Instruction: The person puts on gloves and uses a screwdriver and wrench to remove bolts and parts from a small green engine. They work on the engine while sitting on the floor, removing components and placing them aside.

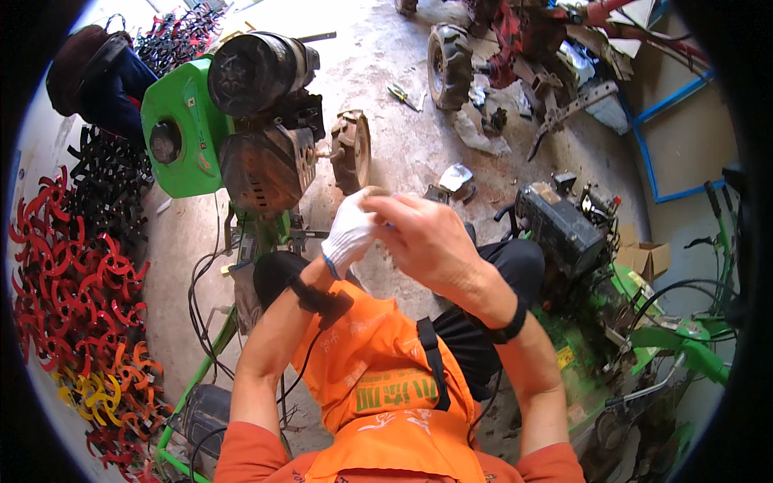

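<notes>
A white knitted glove (pixel 348 246) with a blue cuff edge covers my left hand (pixel 358 225), raised in front of my orange apron. My bare right hand (pixel 435 241) reaches across from the right, its bent fingers pressed against the finger end of the glove. Overlap hides the left fingers, so their pose does not show. Just ahead and to the left stands a small engine machine with a green fuel tank (pixel 179 133), a black round canister (pixel 241 74) and a muddy lugged wheel (pixel 351 153).
Piles of red curved blades (pixel 76 274) and black ones (pixel 113 177) line the left side. Pliers (pixel 401 97) lie on the concrete floor. Ahead right is a red machine (pixel 515 40) with a lugged tire (pixel 449 66). A dark engine (pixel 560 225) and a cardboard box (pixel 644 259) stand right.
</notes>
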`<state>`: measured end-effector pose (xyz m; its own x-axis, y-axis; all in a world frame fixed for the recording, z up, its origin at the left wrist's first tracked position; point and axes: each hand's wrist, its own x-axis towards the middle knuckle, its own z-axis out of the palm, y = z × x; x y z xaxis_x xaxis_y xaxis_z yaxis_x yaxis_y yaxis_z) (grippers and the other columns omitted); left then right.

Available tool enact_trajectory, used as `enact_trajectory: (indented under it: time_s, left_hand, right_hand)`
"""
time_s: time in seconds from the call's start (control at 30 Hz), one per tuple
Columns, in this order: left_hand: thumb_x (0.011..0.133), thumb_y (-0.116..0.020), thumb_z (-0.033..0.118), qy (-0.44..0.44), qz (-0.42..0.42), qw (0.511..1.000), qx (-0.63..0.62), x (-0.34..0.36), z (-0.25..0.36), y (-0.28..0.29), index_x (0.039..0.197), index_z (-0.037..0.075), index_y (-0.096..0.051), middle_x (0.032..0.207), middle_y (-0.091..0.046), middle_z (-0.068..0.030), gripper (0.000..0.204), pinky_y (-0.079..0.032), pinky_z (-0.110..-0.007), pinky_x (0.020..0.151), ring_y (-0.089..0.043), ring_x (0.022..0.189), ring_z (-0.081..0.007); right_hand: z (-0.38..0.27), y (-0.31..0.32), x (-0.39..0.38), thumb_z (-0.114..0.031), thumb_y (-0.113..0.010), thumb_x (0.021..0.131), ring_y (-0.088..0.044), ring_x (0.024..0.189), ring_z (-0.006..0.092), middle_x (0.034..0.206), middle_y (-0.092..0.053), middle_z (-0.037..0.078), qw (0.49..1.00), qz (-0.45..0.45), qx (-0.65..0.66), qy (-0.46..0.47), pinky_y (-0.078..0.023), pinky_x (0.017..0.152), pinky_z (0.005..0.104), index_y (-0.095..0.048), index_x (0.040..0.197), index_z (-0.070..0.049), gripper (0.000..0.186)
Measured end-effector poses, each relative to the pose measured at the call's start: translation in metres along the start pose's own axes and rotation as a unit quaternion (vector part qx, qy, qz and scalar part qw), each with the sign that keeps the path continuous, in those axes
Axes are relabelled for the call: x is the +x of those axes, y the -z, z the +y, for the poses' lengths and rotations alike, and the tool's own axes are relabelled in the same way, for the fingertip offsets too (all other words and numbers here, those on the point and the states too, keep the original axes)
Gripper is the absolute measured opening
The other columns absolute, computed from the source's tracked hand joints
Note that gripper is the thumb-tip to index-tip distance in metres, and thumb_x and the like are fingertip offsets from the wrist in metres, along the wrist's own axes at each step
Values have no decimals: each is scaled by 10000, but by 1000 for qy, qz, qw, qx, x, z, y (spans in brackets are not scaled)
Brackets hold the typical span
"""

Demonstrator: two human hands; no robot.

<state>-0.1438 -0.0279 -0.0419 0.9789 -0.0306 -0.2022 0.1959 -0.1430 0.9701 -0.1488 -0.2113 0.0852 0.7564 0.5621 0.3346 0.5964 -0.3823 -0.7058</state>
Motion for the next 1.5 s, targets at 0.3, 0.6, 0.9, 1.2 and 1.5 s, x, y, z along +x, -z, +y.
enact_trajectory:
  time_s: [0.3, 0.6, 0.9, 1.2, 1.5]
  left_hand:
    - [1077, -698, 153, 62, -24, 997, -50, 5, -18, -3, 1227, -14, -736, 1052, -768, -67, 228, -631, -290, 747, -732, 888, -135]
    - [972, -747, 89, -124, -4, 951, 283, 11, -13, -1, 1127, 7, -778, 987, -802, -177, 178, -612, -365, 832, -788, 903, -240]
    - [935, -793, 38, -256, 37, 907, 332, -27, -17, -13, 1101, 69, -780, 982, -764, -168, 170, -622, -425, 786, -777, 882, -385]
    - [1003, -766, 15, -126, 54, 974, 183, -23, -29, -36, 1168, 6, -748, 953, -784, -144, 166, -618, -351, 791, -778, 854, -206]
    - [1008, -726, 10, -179, 13, 959, 221, -26, -44, -31, 1118, -33, -744, 946, -783, -161, 120, -618, -350, 801, -785, 855, -222]
  right_hand:
    - [103, -67, -55, -138, -794, 906, -754, 944, 314, 1057, -757, 96, 979, -18, -204, -9, -608, 757, 417, -676, 1232, -80, 352]
    - [112, -116, -79, -165, -729, 779, -653, 842, 260, 741, -693, 72, 828, -220, -402, 322, -494, 949, 394, -769, 720, -66, 122]
    - [144, -103, -61, -36, -613, 911, -779, 1011, 402, 1050, -795, 228, 970, -172, -45, -165, -610, 870, 493, -761, 1048, 26, 211]
    - [167, -145, -42, 18, -581, 1028, -742, 1119, 204, 1248, -791, 106, 623, 182, 719, -247, -592, 1005, 351, -734, 1311, 30, 322]
    - [231, -196, -33, -202, -681, 1036, -727, 1054, 220, 1258, -793, 101, 698, -90, 590, -396, -591, 1019, 376, -690, 1463, -29, 461]
